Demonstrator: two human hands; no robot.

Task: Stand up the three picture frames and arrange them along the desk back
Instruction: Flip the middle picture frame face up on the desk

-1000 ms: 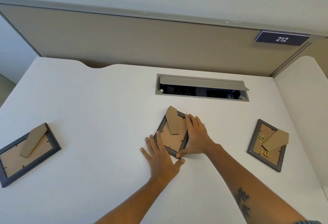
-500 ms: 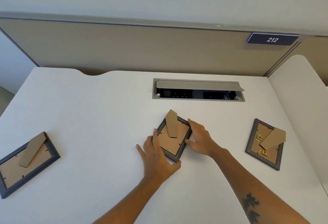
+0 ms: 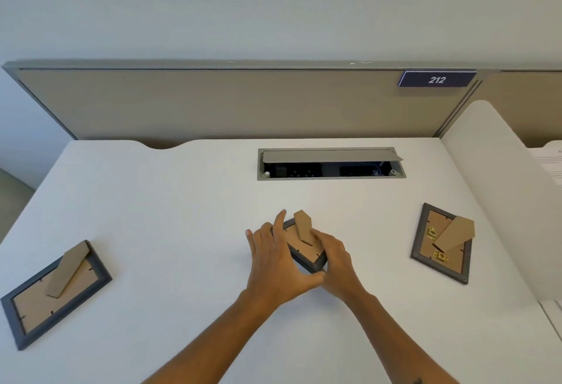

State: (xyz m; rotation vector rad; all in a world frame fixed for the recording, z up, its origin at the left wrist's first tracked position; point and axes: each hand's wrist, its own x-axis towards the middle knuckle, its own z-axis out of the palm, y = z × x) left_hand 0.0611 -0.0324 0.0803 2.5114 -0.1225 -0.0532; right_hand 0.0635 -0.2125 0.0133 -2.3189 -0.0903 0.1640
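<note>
Head view: looking down over a white tabletop backed by a tan partition.
Middle frame: lying back-side up near the tabletop centre, near corner appearing slightly raised, cardboard easel leg sticking up from its backing.
Left hand: closing around the middle frame's left edge, thumb pressing at the near corner, fingers reaching along the far-left side.
Right hand: clasping the middle frame's right edge, fingers curling over the backing just beside the easel leg.
Grip: both hands holding the same frame, one on each side.
Left frame: lying back-side up near the left tabletop edge, well apart from the hands, easel leg partly lifted.
Right frame: lying back-side up near the right side, brass hangers showing on its backing, easel leg swinging out to the right.
Cable hatch: sitting recessed at the tabletop back, grey lid propped partly open, dark interior showing.
Number plate: reading 212, hanging at the partition's upper right.
Side divider: standing white along the right tabletop edge.
</note>
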